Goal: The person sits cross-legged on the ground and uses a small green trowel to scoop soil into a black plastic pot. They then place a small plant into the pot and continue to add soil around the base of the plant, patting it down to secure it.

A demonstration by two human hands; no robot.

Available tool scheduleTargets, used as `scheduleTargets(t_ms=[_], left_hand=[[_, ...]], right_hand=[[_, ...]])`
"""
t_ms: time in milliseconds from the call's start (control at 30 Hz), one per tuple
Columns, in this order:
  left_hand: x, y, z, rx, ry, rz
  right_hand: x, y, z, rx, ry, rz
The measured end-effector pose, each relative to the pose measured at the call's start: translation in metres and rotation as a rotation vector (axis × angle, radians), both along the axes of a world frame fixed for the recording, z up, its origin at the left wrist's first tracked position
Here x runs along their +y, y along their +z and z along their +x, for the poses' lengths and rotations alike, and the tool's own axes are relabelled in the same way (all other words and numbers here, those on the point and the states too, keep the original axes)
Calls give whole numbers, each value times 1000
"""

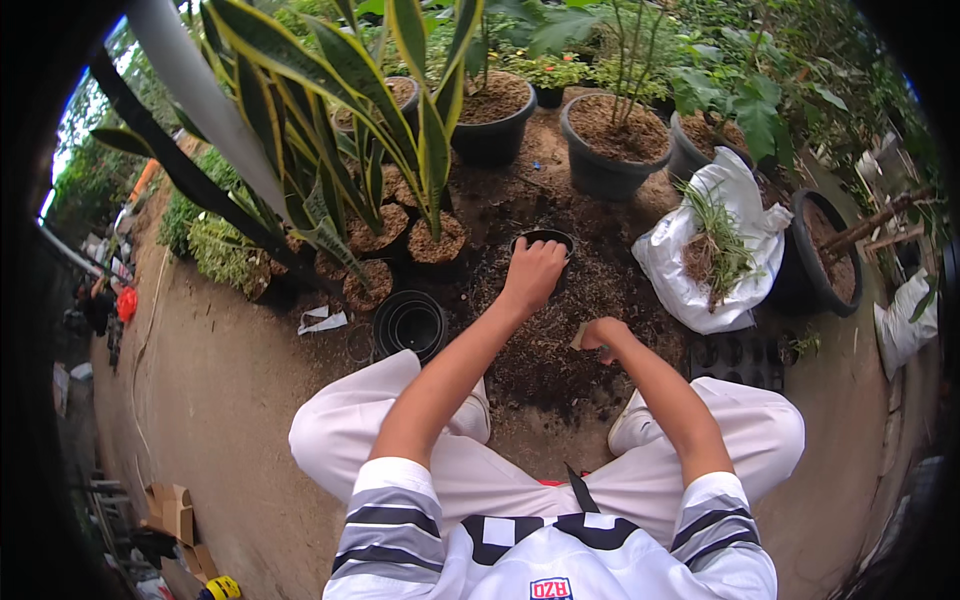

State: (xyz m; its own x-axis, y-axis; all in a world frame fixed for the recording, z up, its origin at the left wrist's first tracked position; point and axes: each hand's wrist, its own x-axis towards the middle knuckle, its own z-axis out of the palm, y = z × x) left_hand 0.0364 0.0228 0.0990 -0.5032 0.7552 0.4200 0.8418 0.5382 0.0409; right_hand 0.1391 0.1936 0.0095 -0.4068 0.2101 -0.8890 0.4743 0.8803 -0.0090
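In front of me a small black plastic plant pot point(570, 241) stands on a heap of loose potting mix point(525, 341). My left hand point(535, 268) grips the pot's near rim, fingers bent over its edge. Closer to me and to the right, my right hand point(609, 335) is bent at the wrist above the mix. It holds a small tan, flat-edged object point(578, 337), mostly hidden by the hand. Several nested black pots point(409, 324) sit left of the heap. To the right, uprooted grassy plants point(712, 259) with bare roots lie on a white woven sack point(664, 251).
Potted snake plants point(431, 165) stand at the left behind a slanting grey pole point(206, 97). Large dark pots point(615, 161) line the back, and another point(844, 285) leans at the right. A black seedling tray point(739, 360) lies by my right knee. A cardboard box point(169, 510) is far left.
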Motion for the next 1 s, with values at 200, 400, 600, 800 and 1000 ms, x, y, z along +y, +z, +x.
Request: scheduleTargets(t_ms=[200,400,600,800,1000], left_hand=[[-42,-121,58,-164,41,-71],[-40,-110,56,-300,199,23],[-42,-121,30,-614,208,-16],[-37,-123,22,-767,199,-7],[-45,-128,21,-774,209,19]], right_hand=[[-3,14,33,154,13,44],[86,16,49,155,-68,-60],[146,12,75,386,-523,-270],[155,-73,101,647,-790,-28],[123,-98,76,706,-709,56]])
